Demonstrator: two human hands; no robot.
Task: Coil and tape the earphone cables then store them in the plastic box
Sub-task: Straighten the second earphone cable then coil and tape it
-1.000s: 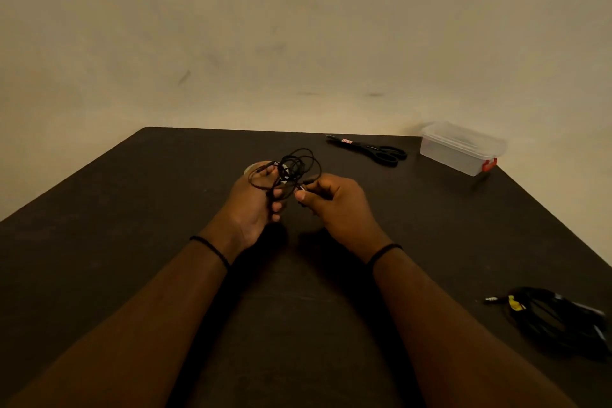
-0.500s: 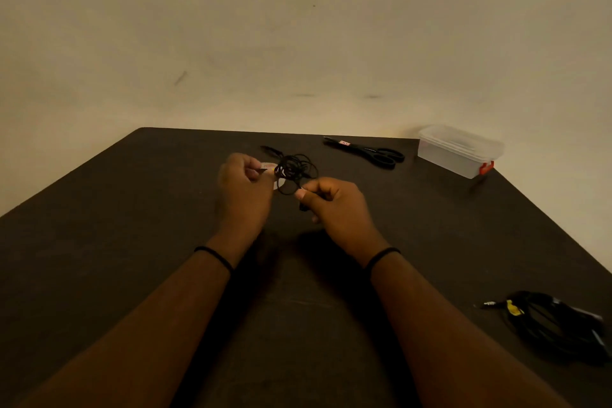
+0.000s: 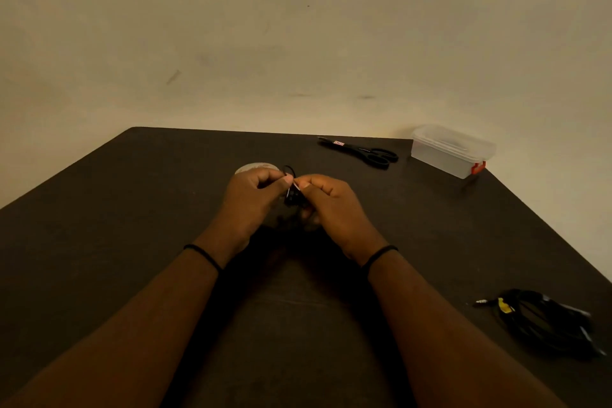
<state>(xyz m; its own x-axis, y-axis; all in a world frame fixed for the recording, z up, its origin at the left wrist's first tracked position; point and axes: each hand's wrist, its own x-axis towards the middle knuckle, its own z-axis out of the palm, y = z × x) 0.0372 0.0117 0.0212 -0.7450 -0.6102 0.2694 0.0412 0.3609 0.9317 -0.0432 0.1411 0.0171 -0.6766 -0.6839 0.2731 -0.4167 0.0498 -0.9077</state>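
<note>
A small black earphone cable bundle (image 3: 292,196) is held above the middle of the dark worktop (image 3: 132,209), between the two hands, which meet at the fingertips. It is pinched from the left by the left hand (image 3: 253,200), fingers curled and thumb pressed to forefinger. It is pinched from the right by the right hand (image 3: 331,205), fingers likewise curled round it. A small pale sliver is seen at the pinch point; whether it is tape cannot be told. Most of the bundle is hidden by the fingers; only a short loop at the top and a dark clump below the thumbs are seen.

Just beyond the left hand, a pale tape roll (image 3: 253,167) lies flat on the worktop, its near part blocked by the knuckles. Thin black bands are worn on both wrists.

Far right of the hands, black scissors (image 3: 364,153) are laid flat, handles pointing right. Right of them, at the far right corner, a clear plastic box (image 3: 452,151) stands with its lid on and a red latch at its near right end. Well apart, near the right edge, a second black cable coil (image 3: 546,321) with a yellow tag is lying, a plug sticking out leftward. A plain beige wall (image 3: 298,26) is seen behind.
</note>
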